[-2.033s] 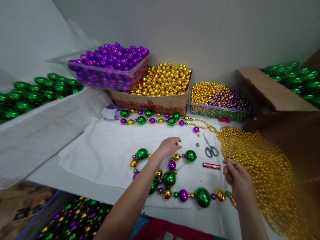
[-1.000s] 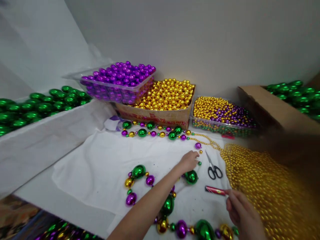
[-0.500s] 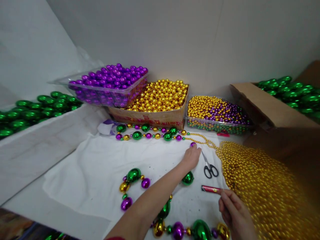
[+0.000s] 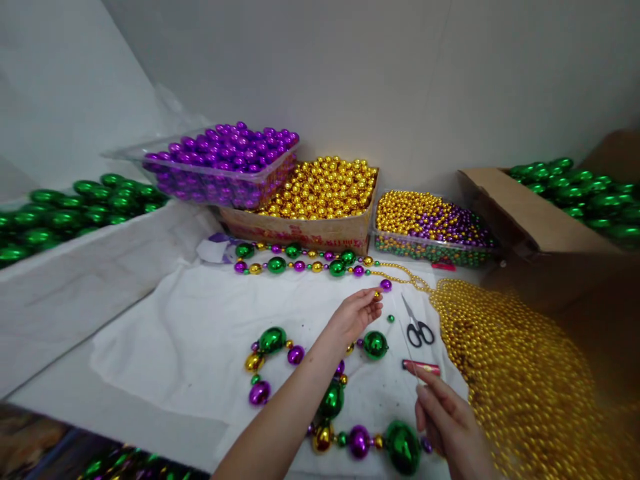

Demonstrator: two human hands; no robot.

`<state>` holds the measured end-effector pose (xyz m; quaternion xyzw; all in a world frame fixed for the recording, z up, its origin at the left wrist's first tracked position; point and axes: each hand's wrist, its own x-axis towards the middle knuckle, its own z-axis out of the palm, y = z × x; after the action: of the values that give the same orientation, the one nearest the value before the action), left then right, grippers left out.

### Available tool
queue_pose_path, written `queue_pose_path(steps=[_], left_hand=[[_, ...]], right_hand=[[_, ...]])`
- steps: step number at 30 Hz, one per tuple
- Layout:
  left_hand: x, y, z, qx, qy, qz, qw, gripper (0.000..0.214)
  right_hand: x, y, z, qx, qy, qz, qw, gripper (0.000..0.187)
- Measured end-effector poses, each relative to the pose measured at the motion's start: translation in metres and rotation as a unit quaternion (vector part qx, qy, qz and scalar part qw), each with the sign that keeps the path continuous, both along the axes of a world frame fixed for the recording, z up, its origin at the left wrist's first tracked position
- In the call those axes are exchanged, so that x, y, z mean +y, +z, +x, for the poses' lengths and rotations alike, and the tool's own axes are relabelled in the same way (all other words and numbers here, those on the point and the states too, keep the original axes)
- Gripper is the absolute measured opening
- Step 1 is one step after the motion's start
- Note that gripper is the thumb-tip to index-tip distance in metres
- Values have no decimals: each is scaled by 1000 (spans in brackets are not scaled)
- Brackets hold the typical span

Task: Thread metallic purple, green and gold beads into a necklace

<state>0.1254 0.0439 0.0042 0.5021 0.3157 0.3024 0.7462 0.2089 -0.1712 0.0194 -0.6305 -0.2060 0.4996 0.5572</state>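
My left hand is raised over the white cloth, its fingertips pinching a small gold bead. Just beyond it lies a purple bead, and a small green bead rests to its right. My right hand pinches a thin needle-like wire that points up and away. Behind those fingers a red lighter lies on the cloth, near black-handled scissors. A strand of large green, purple and gold beads curves beneath my left forearm, with a big green bead at its far end.
A purple bead tub, a carton of gold beads and a tub of small mixed beads line the back. A finished-looking strand lies before them. Gold bead chains are heaped right; green beads fill boxes at both sides.
My left hand has drawn back from the purple bead and turned, showing a gold bead in its fingers. My right hand has moved left, off the lighter's end; the wire now shows.
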Motion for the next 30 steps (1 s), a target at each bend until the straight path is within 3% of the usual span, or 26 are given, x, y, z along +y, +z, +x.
queue_pose_path(steps=[3, 5, 30], left_hand=[[-10, 7, -20, -181, 30, -215, 959, 14], [-13, 10, -27, -214, 47, -253, 943, 13], [-14, 13, -54, -251, 15, -211, 945, 24]], right_hand=[[1, 10, -14, -39, 21, -2, 999, 63], [1, 16, -22, -61, 31, -3, 998, 61], [-1, 21, -36, -82, 26, -4, 996, 57]])
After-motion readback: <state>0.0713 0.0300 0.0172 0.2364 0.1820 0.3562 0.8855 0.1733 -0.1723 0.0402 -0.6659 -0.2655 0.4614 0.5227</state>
